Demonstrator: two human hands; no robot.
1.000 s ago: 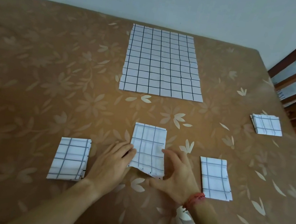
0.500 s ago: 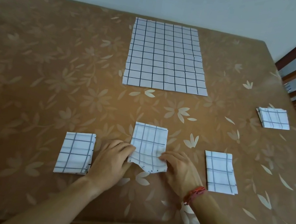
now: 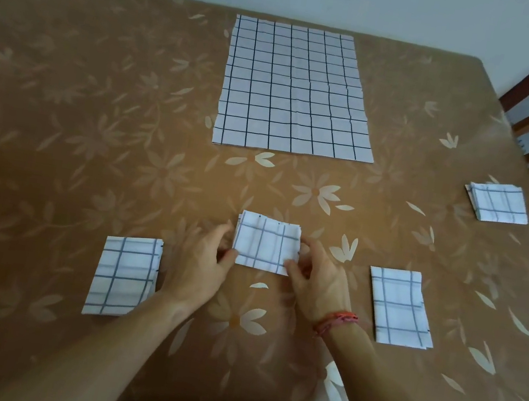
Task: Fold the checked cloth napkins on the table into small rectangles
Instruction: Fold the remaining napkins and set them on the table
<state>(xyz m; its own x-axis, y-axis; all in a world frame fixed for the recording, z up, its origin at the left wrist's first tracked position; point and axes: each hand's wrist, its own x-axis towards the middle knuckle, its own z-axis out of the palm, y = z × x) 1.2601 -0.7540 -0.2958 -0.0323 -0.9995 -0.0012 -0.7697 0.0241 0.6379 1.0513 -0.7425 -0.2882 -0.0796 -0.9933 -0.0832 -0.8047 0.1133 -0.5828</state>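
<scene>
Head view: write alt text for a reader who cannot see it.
A left hand and a right hand pinch the near corners of a small folded napkin on a brown floral table. Already folded, a left napkin, a right napkin and a far-right napkin lie to its sides; an unfolded napkin lies flat beyond.

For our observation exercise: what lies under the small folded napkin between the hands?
The flowered tablecloth shows around the napkin. The left hand and right hand pinch its near corners. The patch directly beneath it is covered.
</scene>
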